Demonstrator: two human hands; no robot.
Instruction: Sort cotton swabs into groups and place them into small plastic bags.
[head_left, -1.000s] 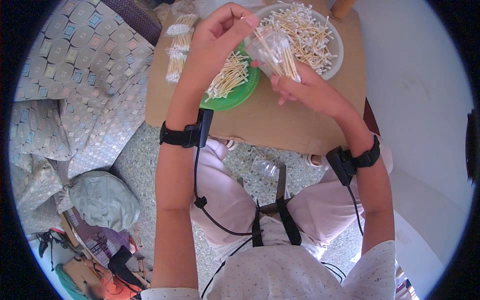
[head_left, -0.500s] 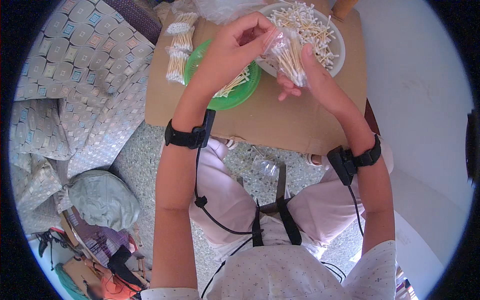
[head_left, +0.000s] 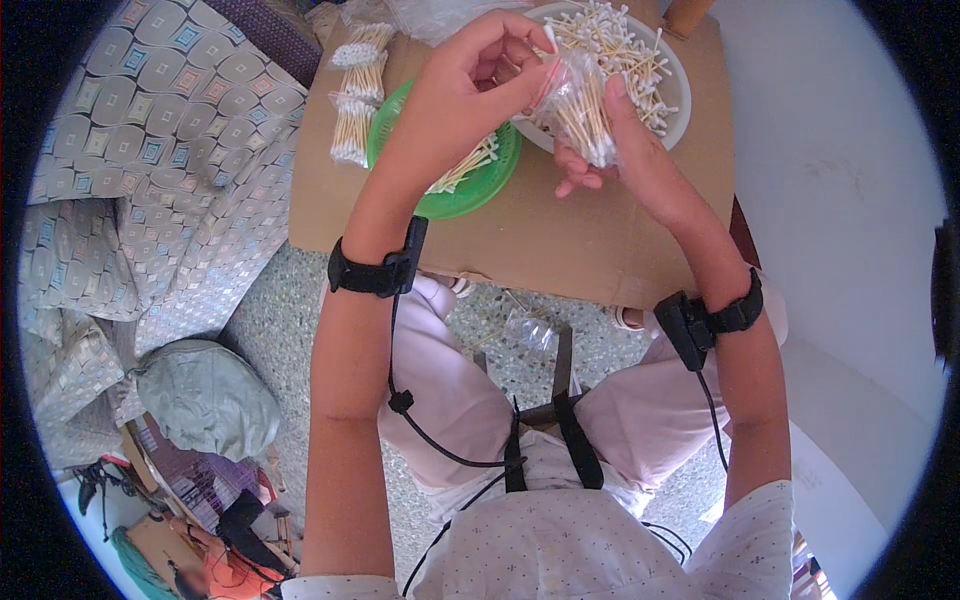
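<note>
While our pale trousers fill the nearest ground, around six o'clock from the clear bag of swabs, the cardboard tabletop spreads just past them. We hold the bag above that board, and its long axis runs from eleven to five: the end with a pinkish strip points to eleven, the lower cotton tips to five. Our right hand reaches in from four o'clock, partly closed around the packed bundle, thumb along its right side, curled fingers showing below. Our left hand, toward ten, is nearly closed, thumb and fingers narrow at the strip end; one white tip shows by its forefinger, and we cannot tell whether we grip it. Toward nine, partly behind our left forearm, sits a green basket with loose swabs. Farther off, a heaped white bowl stands at one, filled packs lie at nine, and clear plastic at ten.
</note>
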